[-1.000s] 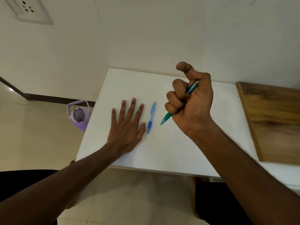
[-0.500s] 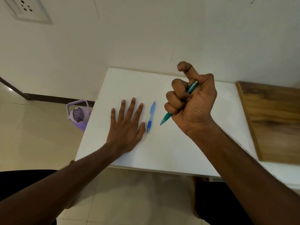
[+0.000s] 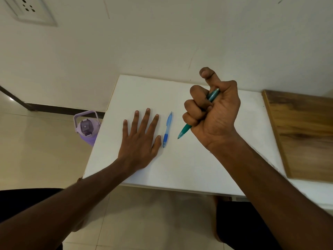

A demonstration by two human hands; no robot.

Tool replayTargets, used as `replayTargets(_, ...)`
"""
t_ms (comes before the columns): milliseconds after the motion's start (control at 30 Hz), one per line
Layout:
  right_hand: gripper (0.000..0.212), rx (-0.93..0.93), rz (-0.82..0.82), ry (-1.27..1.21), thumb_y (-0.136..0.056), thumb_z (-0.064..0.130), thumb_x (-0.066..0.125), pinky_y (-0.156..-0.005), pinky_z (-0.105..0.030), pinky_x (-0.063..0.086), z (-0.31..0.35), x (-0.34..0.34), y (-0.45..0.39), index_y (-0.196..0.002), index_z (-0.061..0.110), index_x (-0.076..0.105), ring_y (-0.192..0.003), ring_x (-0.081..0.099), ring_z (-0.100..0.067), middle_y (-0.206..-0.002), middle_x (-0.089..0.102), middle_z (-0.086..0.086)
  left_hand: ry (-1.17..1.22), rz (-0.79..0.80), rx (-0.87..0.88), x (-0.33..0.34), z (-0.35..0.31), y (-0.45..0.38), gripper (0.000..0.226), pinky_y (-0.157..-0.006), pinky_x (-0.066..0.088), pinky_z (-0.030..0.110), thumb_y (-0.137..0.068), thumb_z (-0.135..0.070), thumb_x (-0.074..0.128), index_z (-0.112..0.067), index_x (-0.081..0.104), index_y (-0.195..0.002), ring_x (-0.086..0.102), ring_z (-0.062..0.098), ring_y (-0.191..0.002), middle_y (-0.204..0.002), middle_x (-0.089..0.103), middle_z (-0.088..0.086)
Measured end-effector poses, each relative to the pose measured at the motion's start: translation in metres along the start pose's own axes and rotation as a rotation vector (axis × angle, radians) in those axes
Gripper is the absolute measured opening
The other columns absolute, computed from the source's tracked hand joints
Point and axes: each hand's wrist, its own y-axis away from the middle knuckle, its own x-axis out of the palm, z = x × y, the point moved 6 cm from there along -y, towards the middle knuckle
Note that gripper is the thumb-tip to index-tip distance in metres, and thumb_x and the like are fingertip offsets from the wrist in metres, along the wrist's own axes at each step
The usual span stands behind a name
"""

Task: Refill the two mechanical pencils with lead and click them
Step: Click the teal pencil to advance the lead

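A purple bottle (image 3: 86,127) stands on the floor off the table's left edge, and on the white table (image 3: 189,168) the left hand (image 3: 140,139) lies flat and released, fingers spread, holding nothing — just as it lay a second ago. Just beside its thumb rests the blue pencil (image 3: 167,129), apart from any grip and unmoved. Further right, the right hand (image 3: 212,112) is clenched in a fist around the green pencil (image 3: 184,130), tip pointing down and left, clear of the table. The only change is small: the thumb, raised above the pencil's top end, has shifted slightly — likely a clicking stroke. No lead case is in view, so the green pencil's clicking looks like the step in hand.
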Motion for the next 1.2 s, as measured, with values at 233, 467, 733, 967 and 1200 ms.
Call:
replayTargets(233, 0.036, -0.005, -0.013, -0.006, -0.104, 0.03, 0.018, -0.044, -0.013, 0.022, 0.0003, -0.001, 0.0, -0.1, 0.018, 0.052, -0.042, 0.014, -0.009, -0.051, 0.024, 0.006, 0.002, 0.004, 0.0, 0.0007, 0.0, -0.0002, 0.074, -0.128, 0.005, 0.064, -0.104, -0.065, 0.015, -0.03, 0.001, -0.169, -0.009, 0.031, -0.163, -0.177, -0.011, 0.0)
replayTargets(467, 0.039, -0.022, -0.02, 0.001, -0.105, 0.031, 0.017, -0.044, -0.013, 0.023, 0.001, -0.0028, -0.0003, -0.103, 0.017, 0.054, -0.041, 0.017, -0.007, -0.05, 0.029, 0.007, -0.005, 0.01, -0.007, -0.0003, -0.0005, 0.0002, 0.075, -0.128, 0.004, 0.064, -0.104, -0.066, 0.013, -0.031, 0.0, -0.169, -0.011, 0.03, -0.163, -0.177, -0.012, 0.0)
replayTargets(733, 0.04, -0.025, -0.02, 0.012, -0.104, 0.033, 0.018, -0.045, -0.014, 0.021, 0.0014, -0.0016, -0.0005, -0.104, 0.017, 0.055, -0.043, 0.015, -0.009, -0.051, 0.026, 0.006, -0.01, 0.023, -0.019, -0.0021, -0.0007, -0.0002, 0.075, -0.128, 0.003, 0.063, -0.104, -0.065, 0.014, -0.031, -0.001, -0.168, -0.012, 0.03, -0.163, -0.177, -0.014, 0.0)
replayTargets(967, 0.04, -0.023, -0.039, 0.016, -0.104, 0.032, 0.019, -0.044, -0.014, 0.022, 0.0023, -0.0027, -0.0008, -0.104, 0.017, 0.055, -0.038, 0.021, -0.005, -0.049, 0.029, 0.007, -0.011, 0.02, -0.016, -0.0036, -0.0016, 0.0003, 0.075, -0.128, 0.004, 0.063, -0.103, -0.065, 0.011, -0.031, 0.0, -0.169, -0.011, 0.03, -0.163, -0.177, -0.012, 0.0)
replayTargets(1200, 0.036, -0.031, -0.139, 0.022, -0.108, 0.027, 0.026, -0.042, -0.013, 0.025, 0.0009, -0.005, -0.0008, -0.105, 0.019, 0.061, -0.037, 0.023, -0.005, -0.049, 0.031, 0.007, -0.01, 0.02, -0.018, -0.003, -0.0011, -0.0001, 0.074, -0.128, 0.006, 0.064, -0.103, -0.066, 0.011, -0.031, -0.001, -0.168, -0.01, 0.03, -0.163, -0.177, -0.012, -0.001)
